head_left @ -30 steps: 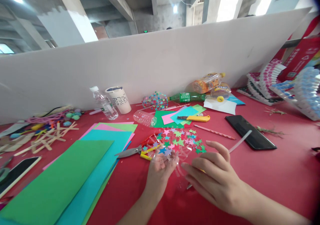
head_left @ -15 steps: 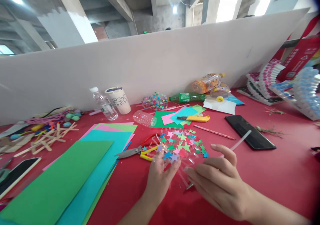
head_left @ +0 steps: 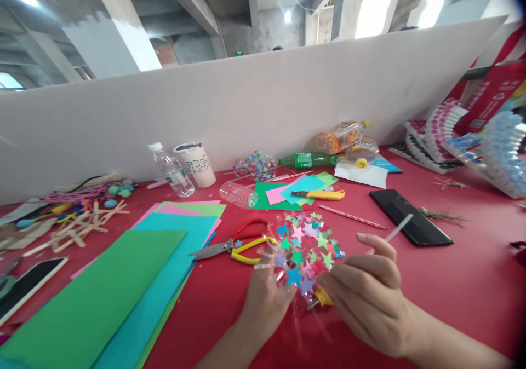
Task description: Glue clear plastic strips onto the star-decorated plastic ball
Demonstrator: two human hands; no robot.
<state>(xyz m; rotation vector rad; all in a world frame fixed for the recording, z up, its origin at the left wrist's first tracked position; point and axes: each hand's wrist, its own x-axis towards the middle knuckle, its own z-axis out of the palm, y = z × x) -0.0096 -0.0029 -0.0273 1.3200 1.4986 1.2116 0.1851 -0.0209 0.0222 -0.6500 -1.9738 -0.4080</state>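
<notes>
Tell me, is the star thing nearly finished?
Looks well along. Done: the clear plastic piece is already thickly covered in coloured stars, much like the starry ball by the wall. In hand: the left hand and right hand hold it up above the red table. Left: hard to say; scissors and paper sheets lie out, so cutting may not be over.

Light: we see bright daylight from blown-out openings at the upper right — soft and even over the red table (head_left: 452, 298).
Shadows: we find them faint.
Blur: our left hand (head_left: 267, 298) and the star-covered clear piece (head_left: 306, 246) smear slightly.
Edges: we see strong wide-angle bending — corners darken.
</notes>
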